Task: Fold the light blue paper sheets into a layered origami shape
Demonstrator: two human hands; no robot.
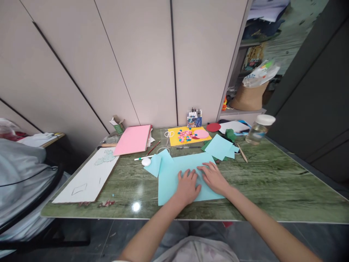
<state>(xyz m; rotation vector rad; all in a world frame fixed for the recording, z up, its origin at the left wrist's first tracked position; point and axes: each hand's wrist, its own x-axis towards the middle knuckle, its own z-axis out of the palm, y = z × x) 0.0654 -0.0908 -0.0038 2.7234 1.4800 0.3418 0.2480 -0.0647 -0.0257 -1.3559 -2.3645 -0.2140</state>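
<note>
A large light-blue sheet of paper [170, 185] lies near the table's front edge, its upper left part overlapped by smaller blue pieces. My left hand [188, 186] rests on the middle of the sheet with its fingers spread. Just to the right, my right hand [214, 177] also lies on the paper, fingers stretched out toward the left. Neither hand holds anything. A cut blue piece [153, 164] sits at the sheet's left, partly under a white oval object [146, 162]. More blue pieces [219, 146] lie beyond my right hand, over dark green paper.
Behind are a yellow sheet [173, 140] with pink and blue bits, scissors [168, 135], and a pink folder [133, 140]. A drawing board [89, 178] lies left. A lidded jar [259, 131] and a wooden stick [242, 153] stand and lie right. Someone sits at far left.
</note>
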